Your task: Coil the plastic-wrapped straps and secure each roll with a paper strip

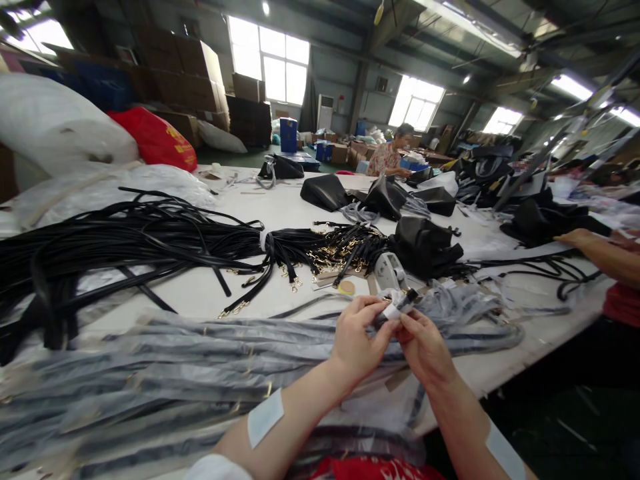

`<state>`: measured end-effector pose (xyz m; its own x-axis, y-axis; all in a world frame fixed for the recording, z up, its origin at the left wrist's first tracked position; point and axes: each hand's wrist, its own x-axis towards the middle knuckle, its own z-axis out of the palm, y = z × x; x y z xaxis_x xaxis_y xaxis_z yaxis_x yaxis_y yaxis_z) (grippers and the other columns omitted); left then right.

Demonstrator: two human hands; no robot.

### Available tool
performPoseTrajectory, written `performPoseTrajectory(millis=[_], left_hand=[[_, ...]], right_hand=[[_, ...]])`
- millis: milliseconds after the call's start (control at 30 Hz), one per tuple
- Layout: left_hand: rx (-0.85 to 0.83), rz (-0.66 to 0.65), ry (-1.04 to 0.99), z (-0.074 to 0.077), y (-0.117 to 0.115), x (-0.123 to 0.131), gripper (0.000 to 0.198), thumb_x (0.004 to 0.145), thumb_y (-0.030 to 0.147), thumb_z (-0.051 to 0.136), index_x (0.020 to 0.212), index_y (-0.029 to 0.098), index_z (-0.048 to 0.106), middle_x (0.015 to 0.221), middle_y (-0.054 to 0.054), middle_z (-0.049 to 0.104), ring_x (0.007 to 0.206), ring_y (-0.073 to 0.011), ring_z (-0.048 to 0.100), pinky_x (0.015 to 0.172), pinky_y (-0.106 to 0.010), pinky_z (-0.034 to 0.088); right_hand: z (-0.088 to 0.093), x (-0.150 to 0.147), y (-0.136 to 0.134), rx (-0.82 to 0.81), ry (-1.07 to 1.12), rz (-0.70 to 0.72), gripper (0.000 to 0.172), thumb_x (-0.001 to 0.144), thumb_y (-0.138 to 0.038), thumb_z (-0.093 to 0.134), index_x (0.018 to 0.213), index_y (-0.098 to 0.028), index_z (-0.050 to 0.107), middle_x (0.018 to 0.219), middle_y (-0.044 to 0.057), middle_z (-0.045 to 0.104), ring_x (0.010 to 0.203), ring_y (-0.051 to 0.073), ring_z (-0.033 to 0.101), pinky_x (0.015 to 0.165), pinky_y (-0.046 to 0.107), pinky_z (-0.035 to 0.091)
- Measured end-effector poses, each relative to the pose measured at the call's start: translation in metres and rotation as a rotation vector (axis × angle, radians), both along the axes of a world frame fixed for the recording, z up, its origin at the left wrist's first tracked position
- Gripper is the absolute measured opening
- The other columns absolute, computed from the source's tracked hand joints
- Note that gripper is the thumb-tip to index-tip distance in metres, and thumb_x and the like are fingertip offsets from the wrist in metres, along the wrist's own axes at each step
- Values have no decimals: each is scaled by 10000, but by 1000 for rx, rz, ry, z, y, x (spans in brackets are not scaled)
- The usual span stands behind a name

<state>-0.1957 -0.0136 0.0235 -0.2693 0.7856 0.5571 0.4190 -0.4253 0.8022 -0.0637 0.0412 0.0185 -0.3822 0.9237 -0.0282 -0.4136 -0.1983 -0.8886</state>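
Note:
My left hand [356,337] and my right hand [425,343] meet over the table's near side, both with fingers pinched. Between them is the end of a black strap [411,295] in clear plastic, with a white wrap [391,311] around it. Fingertips hide part of this end. Below and to the left lie several plastic-wrapped straps [190,363]. Beyond my hands stands a grey tape dispenser [387,272], with a small yellowish roll [346,287] beside it. A tied bundle of black straps [220,243] with gold clasps [325,257] stretches across the table to the left.
Black bags [425,243] stand along the table's far side. At right, a co-worker's arm [585,243] reaches over the table [520,373]; another person [385,160] sits farther back. White plastic sacks [60,120] and a red bag [157,140] are piled at left.

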Motion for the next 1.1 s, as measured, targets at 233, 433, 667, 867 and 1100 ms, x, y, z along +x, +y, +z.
performPoseTrajectory(millis=[233, 433, 667, 867, 1100], left_hand=[[57, -13, -60, -6, 1, 4, 234, 859, 186, 624, 1084, 197, 683, 1025, -75, 675, 956, -180, 620, 857, -307, 509], [-30, -80, 139, -12, 3, 4, 607, 811, 266, 664, 1382, 232, 459, 1259, -109, 585, 1122, -240, 570, 975, -385, 463], [-416, -207, 83, -2, 14, -32, 503, 839, 393, 596, 1271, 152, 505, 1073, -102, 675, 936, -236, 630, 861, -370, 495], [-469, -307, 12, -3, 14, -27, 407, 953, 365, 347, 1212, 136, 561, 1208, -131, 645, 1139, -236, 580, 996, -367, 425], [-500, -175, -164, -4, 19, -19, 424, 906, 432, 412, 1151, 121, 563, 579, 44, 508, 503, -133, 477, 518, -240, 370]], right_hand=[[-2, -1, 0, 8, -21, -8, 282, 673, -336, 842, 888, -191, 731, 694, -11, 644, 592, 102, 521, 570, 205, 434], [3, 1, -1, 88, -140, -16, 278, 729, -442, 788, 816, -190, 712, 708, 9, 677, 634, 133, 595, 590, 230, 479], [33, 30, -3, 992, -870, -243, 298, 840, -320, 667, 1111, -197, 680, 1074, 99, 707, 976, 256, 649, 901, 411, 506], [28, 13, -11, 1264, -1110, 188, 284, 874, -257, 601, 1143, -167, 609, 1086, 123, 695, 1040, 280, 631, 936, 443, 492], [22, -4, -20, 1193, -1288, 61, 150, 928, -262, 558, 1019, -154, 607, 970, 119, 695, 925, 286, 632, 833, 424, 486]])
